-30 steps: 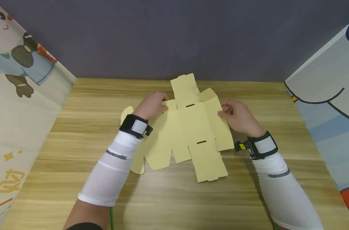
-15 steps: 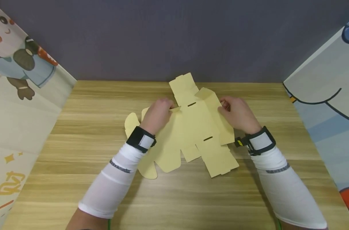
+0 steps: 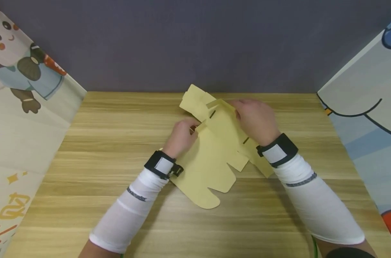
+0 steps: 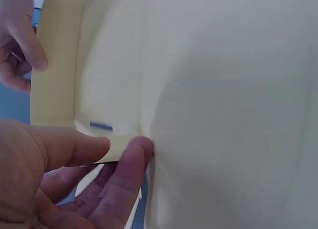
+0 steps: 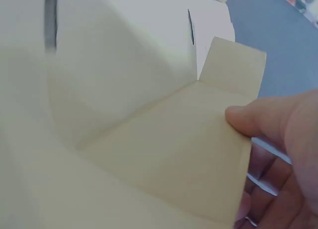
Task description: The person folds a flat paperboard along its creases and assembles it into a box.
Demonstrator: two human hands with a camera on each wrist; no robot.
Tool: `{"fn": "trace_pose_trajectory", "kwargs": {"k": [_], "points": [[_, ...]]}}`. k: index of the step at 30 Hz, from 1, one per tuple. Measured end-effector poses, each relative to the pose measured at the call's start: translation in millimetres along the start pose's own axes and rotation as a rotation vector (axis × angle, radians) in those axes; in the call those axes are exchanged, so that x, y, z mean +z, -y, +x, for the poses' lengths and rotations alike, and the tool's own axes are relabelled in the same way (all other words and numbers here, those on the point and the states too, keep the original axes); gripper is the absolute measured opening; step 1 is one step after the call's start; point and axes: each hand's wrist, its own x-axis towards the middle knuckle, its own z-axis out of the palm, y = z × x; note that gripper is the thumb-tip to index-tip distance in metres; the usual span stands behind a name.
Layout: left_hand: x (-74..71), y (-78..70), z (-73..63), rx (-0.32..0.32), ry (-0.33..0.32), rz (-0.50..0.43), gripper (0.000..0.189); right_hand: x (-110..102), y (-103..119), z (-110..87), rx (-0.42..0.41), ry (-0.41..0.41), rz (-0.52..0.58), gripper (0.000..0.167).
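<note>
- Pale-yellow card box blank (image 3: pixel 211 157), part-folded, mid wood-grain table (image 3: pixel 86 179), btwn both hands.
- L hand (image 3: pixel 182 138): thumb & fingers pinching blank's edge.
- R hand (image 3: pixel 256 120): pinching side panel (image 5: pixel 169 144), thumb on inner face, fingers behind; end flap (image 5: pixel 233 65) angled up.
- Step, prob.: folding panels up at creases.
- Next prob. calls for firm, even bend w/o crumpling card.

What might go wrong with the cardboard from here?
The left hand pinches the cardboard by an edge, so a hard pull might tear it there. The right hand grips a raised panel by its edge; uneven pressure could crease it wrongly. The small flap near that hand's thumb sticks out and may get bent.
</note>
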Motion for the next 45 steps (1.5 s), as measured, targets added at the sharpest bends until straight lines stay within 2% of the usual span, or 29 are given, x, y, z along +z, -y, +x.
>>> {"fn": "trace_pose_trajectory", "kwargs": {"k": [6,11,16,23,30,37,39,41,42,45], "points": [[10.7,1.2,-10.8,-0.095,0.057,-0.167,0.04,6,15,3.2,-0.169,-0.154,-0.133,0.025],[17.5,1.4,-15.5,-0.149,0.052,-0.233,0.045,9,27,1.2,-0.24,-0.149,-0.211,0.029],[21.2,4.6,-16.6,-0.167,0.035,-0.306,0.047,12,34,-5.1,-0.303,-0.135,-0.262,0.03],[20.5,7.8,-18.4,-0.207,0.044,-0.466,0.043,19,39,-17.3,-0.357,-0.16,-0.309,0.032],[20.3,7.8,-18.1,-0.287,0.044,-0.728,0.042,25,42,-24.3,-0.38,-0.147,-0.313,0.032],[18.7,6.1,-18.9,-0.316,0.028,-0.773,0.04,25,42,-25.5,-0.385,-0.157,-0.306,0.029],[17.6,7.7,-19.3,-0.321,0.012,-0.798,0.04,25,42,-25.9,-0.385,-0.151,-0.306,0.029],[15.9,10.7,-19.0,-0.328,-0.032,-0.819,0.041,25,43,-26.0,-0.383,-0.148,-0.306,0.029],[14.9,13.1,-18.1,-0.327,-0.07,-0.818,0.042,25,43,-26.1,-0.382,-0.147,-0.307,0.029],[7.7,21.5,-14.9,-0.3,-0.243,-0.697,0.046,24,44,-25.9,-0.377,-0.145,-0.308,0.03]]}}
